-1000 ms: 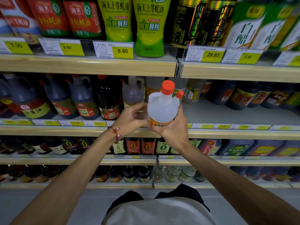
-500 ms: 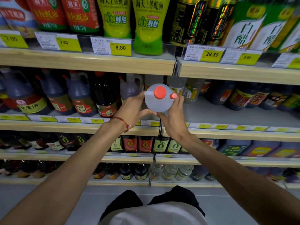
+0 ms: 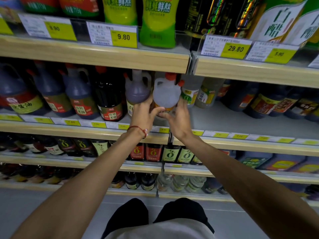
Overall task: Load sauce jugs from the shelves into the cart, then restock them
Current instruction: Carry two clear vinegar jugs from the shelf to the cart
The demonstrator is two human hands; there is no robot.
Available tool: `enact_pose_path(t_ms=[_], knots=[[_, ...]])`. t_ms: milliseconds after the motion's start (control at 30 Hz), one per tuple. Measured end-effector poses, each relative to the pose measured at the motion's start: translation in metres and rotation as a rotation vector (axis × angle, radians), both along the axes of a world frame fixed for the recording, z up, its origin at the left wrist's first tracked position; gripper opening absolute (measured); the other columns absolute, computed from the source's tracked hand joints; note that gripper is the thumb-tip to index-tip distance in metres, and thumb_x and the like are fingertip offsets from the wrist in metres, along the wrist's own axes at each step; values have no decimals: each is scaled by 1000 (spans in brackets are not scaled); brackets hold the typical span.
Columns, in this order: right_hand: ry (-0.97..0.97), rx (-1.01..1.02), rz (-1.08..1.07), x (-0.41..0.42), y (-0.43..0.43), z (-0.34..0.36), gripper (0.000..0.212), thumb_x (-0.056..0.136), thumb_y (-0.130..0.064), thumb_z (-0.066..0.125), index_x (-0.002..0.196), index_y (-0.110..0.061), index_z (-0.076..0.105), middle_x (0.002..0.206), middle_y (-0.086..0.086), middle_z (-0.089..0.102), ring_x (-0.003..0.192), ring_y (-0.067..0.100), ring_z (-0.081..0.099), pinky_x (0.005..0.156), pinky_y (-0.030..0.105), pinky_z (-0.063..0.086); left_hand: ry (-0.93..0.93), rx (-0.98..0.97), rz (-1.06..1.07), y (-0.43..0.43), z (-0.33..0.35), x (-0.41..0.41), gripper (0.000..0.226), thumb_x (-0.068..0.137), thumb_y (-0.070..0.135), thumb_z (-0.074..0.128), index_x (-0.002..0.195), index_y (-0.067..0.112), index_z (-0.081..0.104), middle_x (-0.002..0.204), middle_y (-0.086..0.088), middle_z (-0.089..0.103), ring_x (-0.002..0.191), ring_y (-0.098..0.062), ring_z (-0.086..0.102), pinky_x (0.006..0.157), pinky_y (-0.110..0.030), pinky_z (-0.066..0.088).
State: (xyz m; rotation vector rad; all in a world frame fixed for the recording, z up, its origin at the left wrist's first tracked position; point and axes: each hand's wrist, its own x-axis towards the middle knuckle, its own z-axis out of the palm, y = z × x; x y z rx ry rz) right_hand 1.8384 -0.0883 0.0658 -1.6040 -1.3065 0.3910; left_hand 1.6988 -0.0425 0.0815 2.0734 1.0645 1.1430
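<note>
1. On the middle shelf point(image 3: 86, 132), at the far left, a row of dark sauce jugs point(image 3: 51, 94) stands upright, labels facing the aisle so they can be read.
2. Next comes a purple-brown jug point(image 3: 137, 90) with a pale handle, the last one before a gap in the row.
3. The left hand point(image 3: 144, 116), a red cord at its wrist, wraps around the lower left side of a clear jug point(image 3: 166, 94), thumb across the front label.
4. The clear jug, red cap point(image 3: 170, 75) on top, is upright in that gap, just under the shelf above. The hands hide its base, so I cannot tell whether it rests on the shelf or hangs just over it.
5. The right hand point(image 3: 177, 118) clasps the jug's lower right side. Gripping low with both hands likely steadies a full, heavy container and keeps the cap clear of the shelf overhead.
6. Just to the right stand small pale bottles point(image 3: 189, 94), then a bare stretch of shelf, then more dark jugs point(image 3: 259, 104).
7. No cart is in view.
</note>
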Motion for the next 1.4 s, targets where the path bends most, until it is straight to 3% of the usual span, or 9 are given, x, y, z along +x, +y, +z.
enact_pose_path(t_ms=[200, 300, 400, 533, 700, 833, 1033, 1200, 1400], knots=[[45, 12, -11, 4, 9, -26, 82, 81, -21, 85, 150, -17, 40, 146, 3, 52, 136, 18, 51, 110, 47, 48, 98, 102, 139, 0, -16, 9, 44, 98, 39, 57, 136, 17, 58, 108, -11, 74, 102, -29, 68, 85, -41, 55], [11, 1, -12, 2, 9, -27, 83, 88, -17, 80, 157, -14, 33, 156, 6, 45, 144, 19, 43, 120, 41, 38, 90, 115, 186, 1, -18, 11, 41, 97, 44, 57, 125, 16, 66, 101, -9, 75, 95, -25, 70, 81, -39, 56], [-13, -19, -10, 2, 10, -25, 85, 89, -17, 79, 158, -11, 29, 157, 8, 42, 145, 21, 41, 120, 43, 38, 46, 129, 226, 1, -16, 12, 32, 95, 38, 64, 116, 16, 72, 103, -4, 76, 98, -18, 70, 83, -34, 56], [-44, -88, 20, 1, 4, -19, 86, 91, -9, 75, 160, -10, 24, 159, 10, 36, 145, 22, 38, 121, 36, 35, 74, 78, 313, -1, -12, 11, 21, 93, 36, 68, 98, 18, 76, 89, -2, 77, 83, -19, 72, 70, -38, 56], [-152, -98, -88, -5, -26, -2, 51, 91, -3, 65, 139, -9, 52, 134, 11, 55, 124, 29, 54, 101, 38, 46, 213, -67, 322, -16, 11, -3, 22, 86, 30, 75, 103, 15, 75, 95, -8, 77, 93, -30, 71, 77, -41, 58], [-275, -109, -16, -24, -52, 18, 36, 88, -6, 65, 122, -14, 64, 124, 6, 60, 119, 29, 57, 91, 45, 53, 377, -97, 326, -41, 24, -29, 20, 88, 32, 68, 104, 20, 71, 96, -10, 74, 89, -34, 70, 73, -44, 58], [-464, -94, 128, -43, -83, 49, 34, 85, -21, 62, 118, -16, 68, 117, 2, 64, 114, 25, 56, 82, 38, 51, 598, -2, 340, -83, 46, -62, 29, 91, 29, 63, 114, 12, 66, 112, -10, 64, 97, -36, 63, 70, -40, 52], [-633, 17, 260, -60, -104, 54, 29, 83, -31, 63, 107, -18, 72, 103, 0, 67, 102, 24, 59, 81, 40, 50, 715, 3, 414, -121, 53, -94, 30, 91, 34, 60, 111, 11, 64, 108, -8, 59, 95, -34, 62, 65, -42, 55], [-709, 105, 408, -101, -119, 55, 28, 81, -32, 68, 105, -18, 73, 103, -3, 67, 101, 22, 57, 86, 36, 41, 926, -32, 517, -175, 46, -149, 31, 91, 40, 54, 105, 15, 64, 102, -5, 60, 91, -30, 62, 63, -39, 50]])
